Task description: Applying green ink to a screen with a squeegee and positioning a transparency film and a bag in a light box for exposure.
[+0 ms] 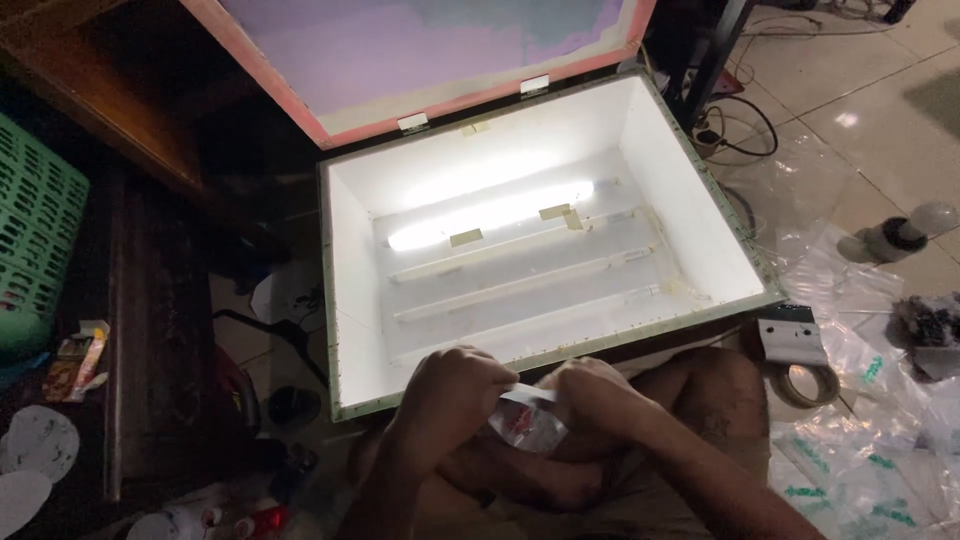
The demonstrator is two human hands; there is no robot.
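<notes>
My left hand (452,388) and my right hand (598,395) meet just in front of a white light box (350,300). Together they pinch a small clear plastic packet (526,420) with a red mark on it. A strip at the packet's top edge sits between my left fingers. Inside the box one tube (490,212) glows brightly, and unlit tubes lie below it. The box's hinged lid (420,50) with a pinkish screen stands up behind it. My knees are under my hands.
A tape roll (806,383) and a grey metal clip (790,335) lie right of the box. Clear plastic bags (850,440) cover the tiled floor at right. Cables (735,125) run at the upper right. A green basket (35,230) and dark wooden furniture (150,300) stand on the left.
</notes>
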